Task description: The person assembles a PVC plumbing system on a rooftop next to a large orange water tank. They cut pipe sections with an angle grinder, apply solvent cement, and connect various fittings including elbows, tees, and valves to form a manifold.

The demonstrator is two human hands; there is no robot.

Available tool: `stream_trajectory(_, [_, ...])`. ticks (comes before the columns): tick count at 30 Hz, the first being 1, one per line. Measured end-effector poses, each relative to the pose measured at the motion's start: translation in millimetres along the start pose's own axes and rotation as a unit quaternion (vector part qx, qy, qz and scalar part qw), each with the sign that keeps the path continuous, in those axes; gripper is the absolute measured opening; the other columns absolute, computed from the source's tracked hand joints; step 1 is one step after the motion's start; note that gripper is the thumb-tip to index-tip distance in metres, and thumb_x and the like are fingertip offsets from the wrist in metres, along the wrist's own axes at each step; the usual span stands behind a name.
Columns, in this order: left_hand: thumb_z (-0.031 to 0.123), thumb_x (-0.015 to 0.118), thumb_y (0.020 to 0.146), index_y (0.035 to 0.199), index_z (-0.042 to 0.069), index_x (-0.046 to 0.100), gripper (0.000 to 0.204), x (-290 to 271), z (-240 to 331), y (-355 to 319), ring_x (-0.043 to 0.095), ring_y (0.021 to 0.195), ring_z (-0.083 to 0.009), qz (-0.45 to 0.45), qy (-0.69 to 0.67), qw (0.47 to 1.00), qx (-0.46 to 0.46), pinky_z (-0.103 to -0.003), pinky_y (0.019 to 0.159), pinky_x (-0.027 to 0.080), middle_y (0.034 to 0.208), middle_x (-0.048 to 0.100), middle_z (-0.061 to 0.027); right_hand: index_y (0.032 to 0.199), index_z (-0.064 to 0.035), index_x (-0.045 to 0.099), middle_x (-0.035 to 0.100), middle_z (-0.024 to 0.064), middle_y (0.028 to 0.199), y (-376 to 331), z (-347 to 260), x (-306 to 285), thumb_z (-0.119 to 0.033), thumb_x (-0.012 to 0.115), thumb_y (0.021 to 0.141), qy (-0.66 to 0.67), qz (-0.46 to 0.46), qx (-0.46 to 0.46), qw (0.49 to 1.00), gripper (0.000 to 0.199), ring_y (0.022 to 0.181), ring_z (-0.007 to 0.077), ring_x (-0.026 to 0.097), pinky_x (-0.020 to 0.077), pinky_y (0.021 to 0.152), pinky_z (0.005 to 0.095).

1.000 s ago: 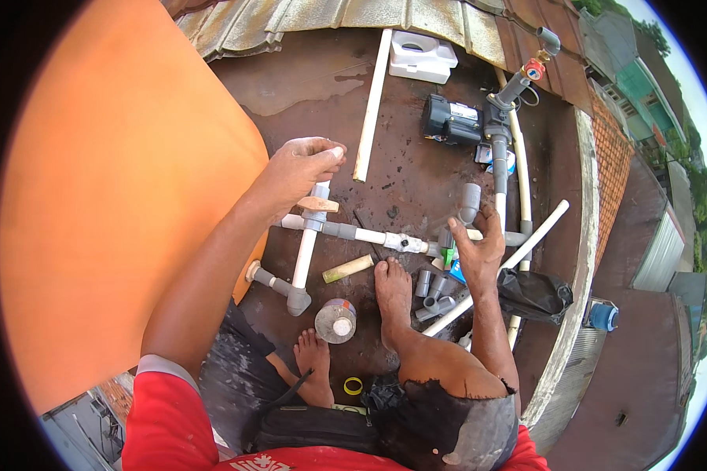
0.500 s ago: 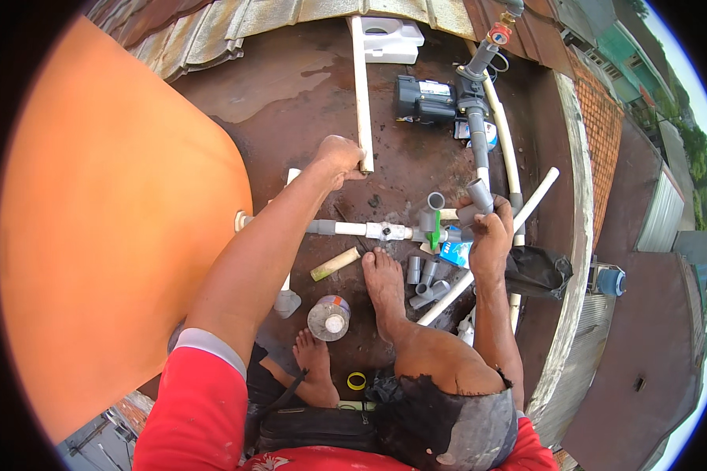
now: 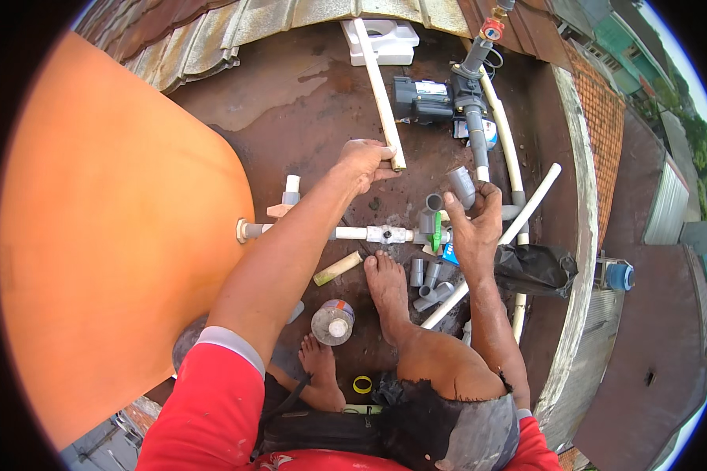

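Observation:
My left hand (image 3: pixel 369 163) is closed around the near end of a long white pipe (image 3: pixel 379 90), which slants away toward the roof tiles. To the right, my right hand (image 3: pixel 478 224) grips a grey pipe elbow (image 3: pixel 462 187) between thumb and fingers; part of the fitting is hidden by the hand. The elbow and the pipe end are apart. Just below them runs a white pipe line with a white union fitting (image 3: pixel 389 234), a green-handled valve (image 3: pixel 437 233) and an upright grey tee (image 3: pixel 433 205). It leads to the orange tank (image 3: pixel 126 228).
A dark water pump (image 3: pixel 424 100) stands beyond my hands, joined to grey pipework. Loose grey fittings (image 3: pixel 434 294), a short pipe piece (image 3: pixel 338 268) and a can (image 3: pixel 333 322) lie by my feet. A black plastic bag (image 3: pixel 536 269) rests near the right wall (image 3: pixel 577 235).
My left hand has swung the near end of the white pipe to the right. My right hand has shifted slightly left and turned the grey elbow, bringing it nearer the pipe end.

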State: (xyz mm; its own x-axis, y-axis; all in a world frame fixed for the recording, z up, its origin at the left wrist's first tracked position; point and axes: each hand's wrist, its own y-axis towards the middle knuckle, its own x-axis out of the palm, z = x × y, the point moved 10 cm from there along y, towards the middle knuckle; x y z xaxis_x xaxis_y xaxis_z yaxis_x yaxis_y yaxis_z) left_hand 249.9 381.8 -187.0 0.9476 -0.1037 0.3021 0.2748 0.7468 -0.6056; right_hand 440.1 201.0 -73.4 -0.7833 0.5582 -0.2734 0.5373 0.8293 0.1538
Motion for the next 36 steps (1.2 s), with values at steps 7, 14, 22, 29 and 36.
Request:
stream_trajectory(7, [-0.001, 0.071, 0.101, 0.125, -0.01, 0.055, 0.03, 12.2, -2.4, -3.0, 0.076, 0.105, -0.0355, -0.033, -0.053, 0.998, 0.011, -0.055, 0.094, 0.069, 0.12, 0.068, -0.0221, 0.125, 0.0058, 0.054, 0.074, 0.0192, 0.099, -9.2, -19.7, 26.7, -0.018, 0.092, 0.091, -0.095, 0.014, -0.056, 0.994, 0.056, 0.093, 0.0204, 0.073, 0.0592, 0.084, 0.0353])
stream_trajectory(14, [0.0, 0.071, 0.102, 0.122, -0.009, 0.058, 0.026, 16.8, -0.6, -0.8, 0.076, 0.104, -0.0338, -0.045, -0.064, 0.997, 0.015, -0.055, 0.094, 0.069, 0.117, 0.069, -0.0206, 0.125, 0.006, 0.061, 0.077, 0.0208, 0.103, -7.3, -17.8, 23.8, -0.017, 0.093, 0.088, -0.077, 0.023, -0.091, 0.993, 0.054, 0.091, 0.0233, 0.076, 0.0603, 0.083, 0.0372])
stream_trajectory(22, [0.001, 0.07, 0.103, 0.123, -0.009, 0.058, 0.025, 18.0, -1.3, -2.6, 0.076, 0.103, -0.033, -0.042, -0.058, 0.997, 0.011, -0.053, 0.093, 0.07, 0.116, 0.069, -0.0205, 0.127, 0.0066, 0.064, 0.079, 0.0199, 0.107, -6.4, -14.1, 27.9, -0.018, 0.095, 0.087, -0.092, 0.008, -0.062, 0.994, 0.057, 0.093, 0.0202, 0.076, 0.0608, 0.084, 0.036])
stream_trajectory(29, [0.0, 0.069, 0.103, 0.124, -0.009, 0.057, 0.026, 17.1, -2.6, -3.1, 0.076, 0.103, -0.0336, -0.032, -0.042, 0.999, 0.011, -0.053, 0.093, 0.07, 0.116, 0.07, -0.0214, 0.131, 0.0085, 0.061, 0.078, 0.0174, 0.109, -4.2, -3.0, 21.6, -0.016, 0.089, 0.095, -0.016, 0.008, -0.025, 1.0, 0.052, 0.097, 0.0167, 0.073, 0.0601, 0.086, 0.0327])
stream_trajectory(36, [0.0, 0.069, 0.103, 0.125, -0.01, 0.057, 0.027, 20.1, -8.5, 5.1, 0.076, 0.103, -0.0346, -0.022, -0.04, 0.999, 0.008, -0.055, 0.095, 0.069, 0.116, 0.07, -0.0217, 0.132, 0.0083, 0.057, 0.075, 0.0168, 0.114, -0.2, 10.1, -16.2, -0.011, 0.074, 0.106, 0.071, 0.022, 0.071, 0.995, 0.037, 0.107, 0.0175, 0.073, 0.0603, 0.09, 0.0315])
